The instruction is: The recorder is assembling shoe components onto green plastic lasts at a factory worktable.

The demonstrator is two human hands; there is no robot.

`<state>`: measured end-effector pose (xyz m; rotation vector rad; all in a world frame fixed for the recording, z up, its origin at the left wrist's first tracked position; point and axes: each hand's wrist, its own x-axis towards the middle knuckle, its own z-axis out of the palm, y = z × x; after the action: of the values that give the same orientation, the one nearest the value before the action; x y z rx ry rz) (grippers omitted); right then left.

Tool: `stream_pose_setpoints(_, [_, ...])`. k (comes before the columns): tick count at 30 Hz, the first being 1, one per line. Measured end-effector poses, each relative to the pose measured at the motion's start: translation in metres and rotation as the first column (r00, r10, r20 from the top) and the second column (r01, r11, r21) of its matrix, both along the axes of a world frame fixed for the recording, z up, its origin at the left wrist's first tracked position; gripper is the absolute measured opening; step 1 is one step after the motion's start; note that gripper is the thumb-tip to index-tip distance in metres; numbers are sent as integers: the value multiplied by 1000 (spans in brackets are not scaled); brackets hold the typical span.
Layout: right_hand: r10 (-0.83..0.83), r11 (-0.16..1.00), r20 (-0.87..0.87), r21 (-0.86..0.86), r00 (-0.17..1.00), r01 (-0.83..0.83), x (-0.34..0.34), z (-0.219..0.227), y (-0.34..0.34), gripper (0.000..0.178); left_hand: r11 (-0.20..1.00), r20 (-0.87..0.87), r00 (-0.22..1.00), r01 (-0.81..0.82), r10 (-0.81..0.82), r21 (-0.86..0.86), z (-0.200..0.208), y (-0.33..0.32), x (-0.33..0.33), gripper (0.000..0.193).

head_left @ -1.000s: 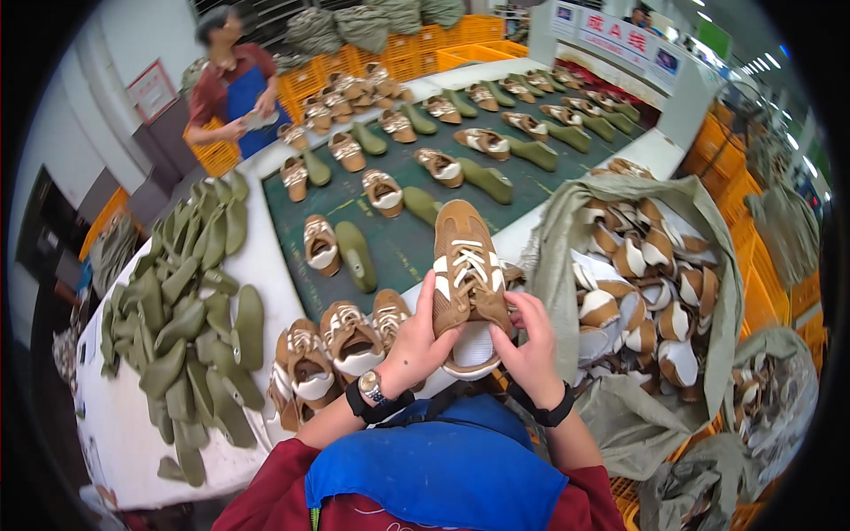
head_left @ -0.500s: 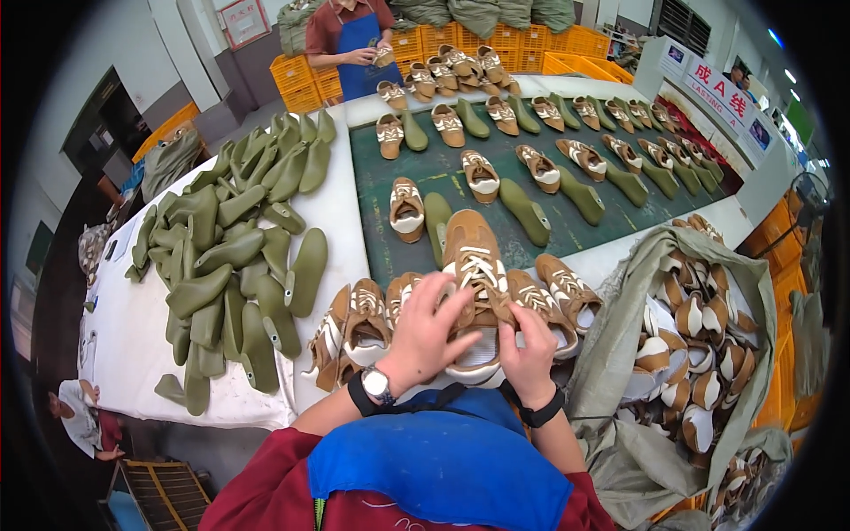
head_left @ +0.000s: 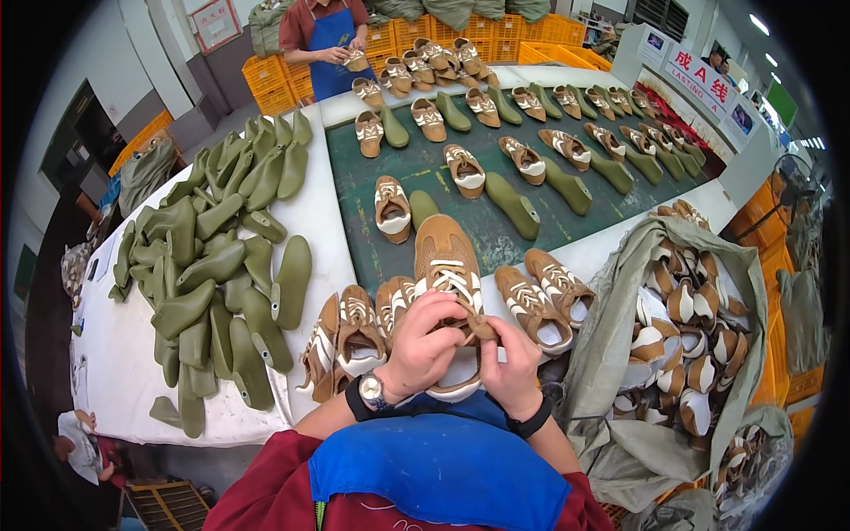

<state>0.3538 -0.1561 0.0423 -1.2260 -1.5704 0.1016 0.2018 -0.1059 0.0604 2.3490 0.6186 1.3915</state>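
A brown sneaker upper (head_left: 440, 243) with white laces is held up in front of me, toe pointing away and opening toward me. My left hand (head_left: 427, 343) has its fingers curled in at the laces and the left side of the opening. The thumb and fingers of my right hand (head_left: 512, 367) pinch the brown tongue (head_left: 482, 327) at the opening's right side. More brown and white sneaker uppers stand on the white table edge to the left and right, among them a laced sneaker upper (head_left: 357, 327) by my left wrist.
Olive-green shoe lasts (head_left: 212, 265) lie heaped on the white table (head_left: 115, 380) at left. Sneaker uppers and lasts sit in rows on the green conveyor belt (head_left: 372, 252). A grey-green sack (head_left: 611, 327) of uppers stands at right. Across the belt, a co-worker (head_left: 323, 40) handles an upper.
My left hand's spread fingers have curled in against the laces. My right hand still pinches the tongue. The whole view has shifted slightly.
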Motion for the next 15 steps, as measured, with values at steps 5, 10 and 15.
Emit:
stream_pose_setpoints(5, [6,967,-433,-228,901,-116,7,-17,8,20,889,181,958,276,-223,-364,-1,-1,-11,19])
stream_pose_setpoints(10, [26,941,-251,-321,968,-109,11,-5,12,29,895,-62,997,-59,35,-441,-5,5,-15,32])
stream_pose_setpoints(15, [-132,944,-35,-309,991,115,42,-15,22,26,882,-236,966,-201,106,-426,-15,12,-37,53])
